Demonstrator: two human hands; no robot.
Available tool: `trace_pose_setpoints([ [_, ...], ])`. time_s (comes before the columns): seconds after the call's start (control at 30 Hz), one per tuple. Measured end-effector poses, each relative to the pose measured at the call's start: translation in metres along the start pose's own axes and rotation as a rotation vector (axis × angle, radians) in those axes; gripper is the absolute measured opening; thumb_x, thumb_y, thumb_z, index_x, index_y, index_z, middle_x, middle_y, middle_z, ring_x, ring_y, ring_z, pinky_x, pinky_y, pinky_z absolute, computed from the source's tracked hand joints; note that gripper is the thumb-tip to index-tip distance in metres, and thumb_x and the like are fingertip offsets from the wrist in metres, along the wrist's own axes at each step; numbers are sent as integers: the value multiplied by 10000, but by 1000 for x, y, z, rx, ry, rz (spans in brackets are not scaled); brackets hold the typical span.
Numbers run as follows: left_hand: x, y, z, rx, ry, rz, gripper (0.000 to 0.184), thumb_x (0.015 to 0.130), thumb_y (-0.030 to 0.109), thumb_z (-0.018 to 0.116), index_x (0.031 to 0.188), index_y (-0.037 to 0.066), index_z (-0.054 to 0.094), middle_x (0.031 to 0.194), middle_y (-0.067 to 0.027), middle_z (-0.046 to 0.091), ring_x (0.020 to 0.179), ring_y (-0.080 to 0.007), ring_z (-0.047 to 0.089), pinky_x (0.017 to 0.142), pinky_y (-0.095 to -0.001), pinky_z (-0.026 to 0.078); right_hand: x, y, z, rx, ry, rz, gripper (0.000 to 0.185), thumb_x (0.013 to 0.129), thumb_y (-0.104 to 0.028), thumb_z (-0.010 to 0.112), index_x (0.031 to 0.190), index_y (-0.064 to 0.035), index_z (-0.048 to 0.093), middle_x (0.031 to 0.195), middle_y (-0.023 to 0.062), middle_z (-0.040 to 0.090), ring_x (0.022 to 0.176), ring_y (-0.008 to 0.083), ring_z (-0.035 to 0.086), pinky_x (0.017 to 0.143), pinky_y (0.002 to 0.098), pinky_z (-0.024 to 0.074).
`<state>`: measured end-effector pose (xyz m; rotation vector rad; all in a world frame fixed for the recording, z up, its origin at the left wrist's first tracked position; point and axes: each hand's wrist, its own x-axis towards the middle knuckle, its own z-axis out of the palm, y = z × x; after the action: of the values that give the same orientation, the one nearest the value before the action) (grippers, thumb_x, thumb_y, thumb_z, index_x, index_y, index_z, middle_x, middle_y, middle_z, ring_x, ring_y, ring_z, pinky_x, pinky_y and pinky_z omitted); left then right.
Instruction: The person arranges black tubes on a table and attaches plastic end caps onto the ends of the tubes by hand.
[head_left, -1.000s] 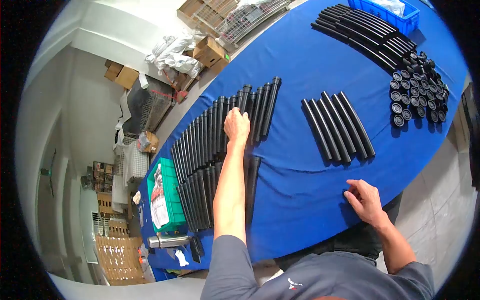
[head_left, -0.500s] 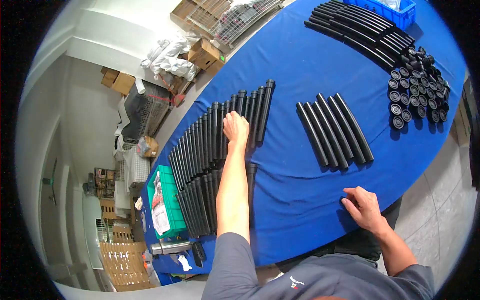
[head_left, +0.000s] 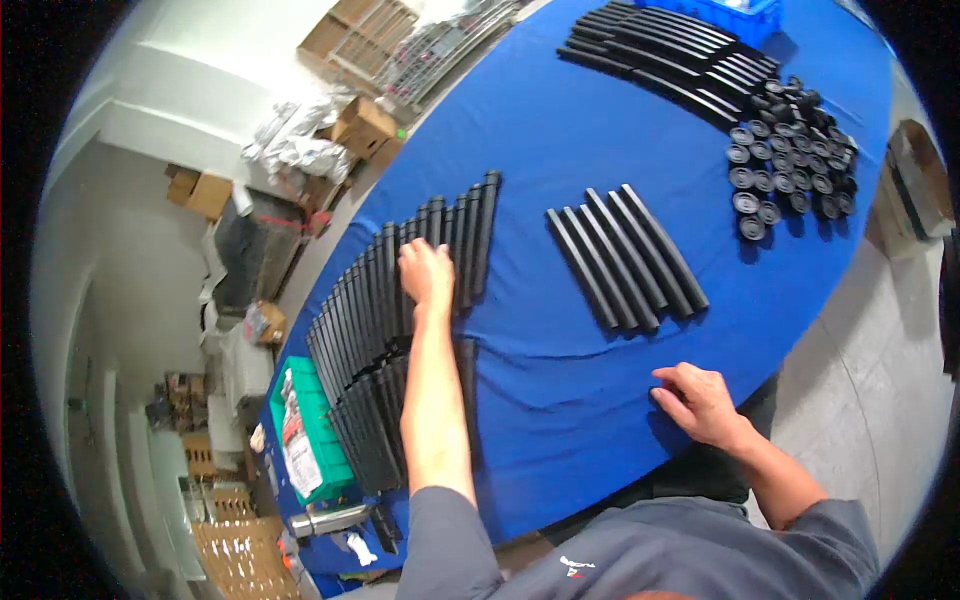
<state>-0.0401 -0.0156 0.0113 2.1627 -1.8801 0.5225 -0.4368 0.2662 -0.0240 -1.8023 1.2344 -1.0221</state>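
My left hand [head_left: 428,272] lies over the upper row of capped black tubes [head_left: 378,272], its fingers curled down around a tube, with the fingertips partly hidden. A second row of black tubes [head_left: 362,430] lies just below, partly behind my left forearm. Above the blue cloth near the table's front edge, my right hand [head_left: 700,402] holds nothing; its fingers are loosely bent and the thumb is apart from them. Several loose black tubes [head_left: 622,265] lie side by side between the hands, further up the table.
Black round caps [head_left: 785,170] cluster at the far right beside a stack of black tubes [head_left: 680,50]. A blue crate [head_left: 750,22] stands behind them. On the left are a green bin [head_left: 335,455] and a shiny metal cylinder [head_left: 330,520]. Blue cloth [head_left: 560,420] covers the table.
The whole view has shifted, so the table and its things appear further left. My left hand stays on the same row of tubes; my right hand keeps nearly the same pose.
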Motion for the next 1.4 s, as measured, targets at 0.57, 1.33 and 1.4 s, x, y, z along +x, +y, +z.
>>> trace_pose_setpoints([
  [0.57,-159,127,-37,-709,-36,604,562,981,341,668,1409,-4,550,1321,-200,644,1294,-402,566,1071,-504,457,-3,3,6,8,29,8,230,956,-199,683,1090,-13,674,910,167,689,821,339,699,718,422,560],
  [1.33,-196,112,-31,-732,-70,113,506,794,215,764,1268,76,655,732,-53,612,711,-263,625,729,-429,483,19,10,-56,-362,408,22,265,911,-101,704,1166,-43,665,990,154,651,820,310,658,693,398,527],
  [1.4,-199,113,-29,-739,-37,138,499,793,215,768,1260,77,658,679,-33,567,662,-247,592,694,-422,460,38,28,-82,-835,457,-31,542,822,-139,773,1334,-111,599,1312,231,531,1160,393,548,960,506,461],
])
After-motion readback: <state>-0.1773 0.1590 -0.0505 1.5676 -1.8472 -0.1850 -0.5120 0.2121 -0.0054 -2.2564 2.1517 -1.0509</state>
